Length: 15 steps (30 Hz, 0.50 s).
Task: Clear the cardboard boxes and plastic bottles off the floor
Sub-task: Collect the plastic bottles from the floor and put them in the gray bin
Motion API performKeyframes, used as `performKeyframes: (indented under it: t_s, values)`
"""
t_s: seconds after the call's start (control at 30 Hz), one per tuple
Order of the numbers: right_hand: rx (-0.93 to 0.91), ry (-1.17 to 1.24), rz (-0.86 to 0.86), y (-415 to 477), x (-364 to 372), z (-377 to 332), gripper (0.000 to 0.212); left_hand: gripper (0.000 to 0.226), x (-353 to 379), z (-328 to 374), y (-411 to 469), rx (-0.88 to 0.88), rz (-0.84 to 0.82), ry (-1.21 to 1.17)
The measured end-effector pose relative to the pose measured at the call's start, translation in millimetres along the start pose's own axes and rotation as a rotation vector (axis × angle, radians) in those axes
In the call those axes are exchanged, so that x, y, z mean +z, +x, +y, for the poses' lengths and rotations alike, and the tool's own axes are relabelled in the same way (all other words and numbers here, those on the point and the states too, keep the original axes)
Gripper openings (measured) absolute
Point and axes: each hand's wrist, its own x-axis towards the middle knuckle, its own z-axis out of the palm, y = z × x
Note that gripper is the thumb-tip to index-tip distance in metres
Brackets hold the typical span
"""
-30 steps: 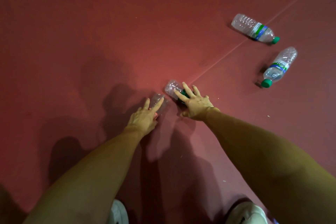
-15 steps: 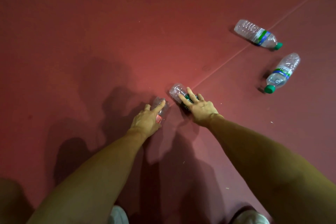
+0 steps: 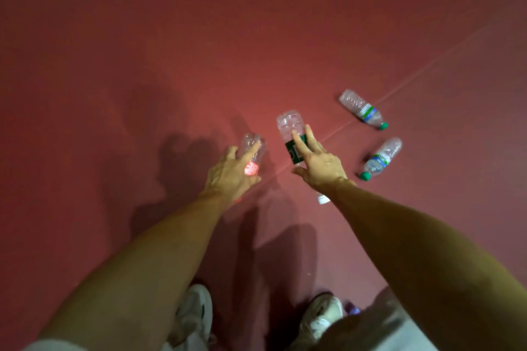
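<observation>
red floor (image 3: 142,65) is wide open on every side of both hands, no walls or edges in view, only a thin seam line running diagonally past the right hand; no boxes in view

right hand (image 3: 320,164) is clamped on the green-label bottle (image 3: 291,134), fingers (image 3: 298,142) along its body, white cap end poking out below the wrist; left hand (image 3: 228,174) is closed around the red-label bottle (image 3: 252,151), base pointing away

both look just off the floor. these are thin and empty, so grip mid-body near the label, squeeze light, lift straight up

two more green-cap bottles lie right of the right hand: far one (image 3: 362,108), near one (image 3: 380,158). clear reach to both, but hands are full, so drop these off first
</observation>
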Motion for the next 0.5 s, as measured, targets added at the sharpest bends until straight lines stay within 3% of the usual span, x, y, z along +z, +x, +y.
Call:
performKeyframes:
  t_s: [0.3,0.5]
  values:
    - [-0.069,0.040,0.009,-101.8,-268.5,-146.2,0.089,0.074,-283.8,54.1,-147.1,-0.098,0.125,-0.074]
    - [-0.284,-0.048,0.058,-139.1,-386.8,-231.1,0.084,0.072,-399.7,53.7,-239.8,-0.223,0.280,-0.092]
